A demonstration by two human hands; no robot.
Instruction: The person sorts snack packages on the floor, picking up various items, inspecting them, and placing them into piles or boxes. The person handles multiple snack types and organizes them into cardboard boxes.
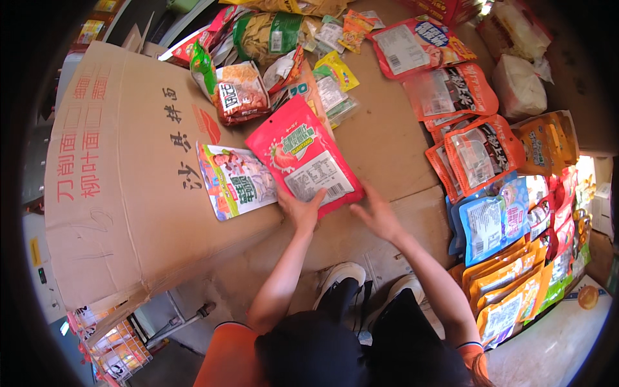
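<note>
My left hand (303, 209) grips the lower left edge of a pink candy pouch (305, 157), with the thumb over its white printed panel. Beside the pouch's lower right corner is my right hand (378, 214), its fingers apart; whether a fingertip touches the edge is hard to tell. A white and purple snack pouch (239, 181) lies on the cardboard, partly under the pink pouch. Just beyond lie a red-brown snack bag (242, 94) and a yellow and green packet (336, 80).
Stacks of red pouches (483, 152), blue pouches (491, 220) and orange pouches (508, 290) line the right side. A large printed cardboard sheet (111, 193) spreads at left, above a wire basket (118, 353). Chip bags (271, 36) are piled at the far side.
</note>
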